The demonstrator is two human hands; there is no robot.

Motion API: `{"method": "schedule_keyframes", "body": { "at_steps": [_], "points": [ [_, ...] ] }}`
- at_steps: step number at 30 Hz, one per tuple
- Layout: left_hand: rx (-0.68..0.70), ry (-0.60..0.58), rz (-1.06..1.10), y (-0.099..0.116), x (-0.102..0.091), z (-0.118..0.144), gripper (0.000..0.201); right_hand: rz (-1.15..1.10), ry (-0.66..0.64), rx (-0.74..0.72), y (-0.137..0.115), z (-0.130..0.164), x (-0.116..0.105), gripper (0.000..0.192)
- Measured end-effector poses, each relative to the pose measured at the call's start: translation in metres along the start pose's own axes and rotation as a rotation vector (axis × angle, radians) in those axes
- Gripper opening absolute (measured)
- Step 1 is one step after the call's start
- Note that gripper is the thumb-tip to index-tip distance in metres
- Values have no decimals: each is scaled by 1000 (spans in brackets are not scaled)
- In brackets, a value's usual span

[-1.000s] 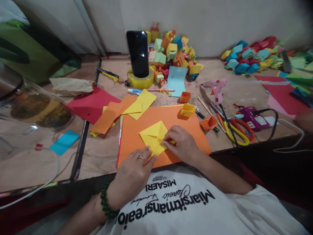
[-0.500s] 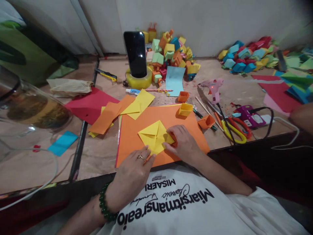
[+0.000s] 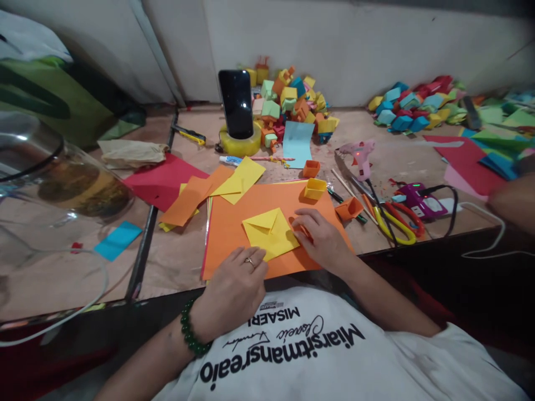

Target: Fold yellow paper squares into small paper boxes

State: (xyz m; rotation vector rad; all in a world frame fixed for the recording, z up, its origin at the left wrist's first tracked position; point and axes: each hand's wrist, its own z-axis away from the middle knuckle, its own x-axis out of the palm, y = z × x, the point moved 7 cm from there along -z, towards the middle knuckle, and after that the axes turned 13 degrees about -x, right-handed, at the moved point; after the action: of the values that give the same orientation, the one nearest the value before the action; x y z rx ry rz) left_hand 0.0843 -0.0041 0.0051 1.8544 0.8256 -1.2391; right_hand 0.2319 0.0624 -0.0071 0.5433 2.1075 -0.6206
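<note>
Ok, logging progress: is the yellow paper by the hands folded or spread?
Folded: the yellow paper shows flaps turned in toward its middle.

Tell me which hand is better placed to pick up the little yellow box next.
The right hand, I'd judge: it is nearer the little yellow box. The left hand is farther off, at the edge of the folded yellow paper.

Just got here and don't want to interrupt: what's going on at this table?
A person is at work on a folded yellow paper lying on orange sheets, its flaps turned in toward the middle. The left hand rests its fingertips at the near edge; the right hand is at the right corner, though whether it touches is unclear. A small yellow paper box sits toward the far right of the sheets.
</note>
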Motion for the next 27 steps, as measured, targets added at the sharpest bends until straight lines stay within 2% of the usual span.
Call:
{"method": "schedule_keyframes", "body": {
  "at_steps": [3,6,9,12,16,20,24,27],
  "points": [
    [14,8,20,2,2,-4,25,52,39,-220,-25,-5,-3,22],
    [33,56,-28,4,0,-3,27,47,-15,-415,-40,2,8,21],
    [42,93,-78,4,-2,3,27,19,-99,-402,-26,14,15,19],
    [38,124,-78,4,-2,7,26,34,-94,-389,-14,20,3,23],
    [-11,57,-71,4,8,2,24,136,-72,-452,-26,14,-11,28],
    [-32,-14,-141,8,16,-4,29,100,-137,-478,-39,15,5,27],
    [-63,-58,-164,7,16,-2,27,33,-164,-440,-26,25,17,28],
    [-91,-52,-123,3,14,3,22,-27,-117,-413,-15,30,13,32]
  ]
}}
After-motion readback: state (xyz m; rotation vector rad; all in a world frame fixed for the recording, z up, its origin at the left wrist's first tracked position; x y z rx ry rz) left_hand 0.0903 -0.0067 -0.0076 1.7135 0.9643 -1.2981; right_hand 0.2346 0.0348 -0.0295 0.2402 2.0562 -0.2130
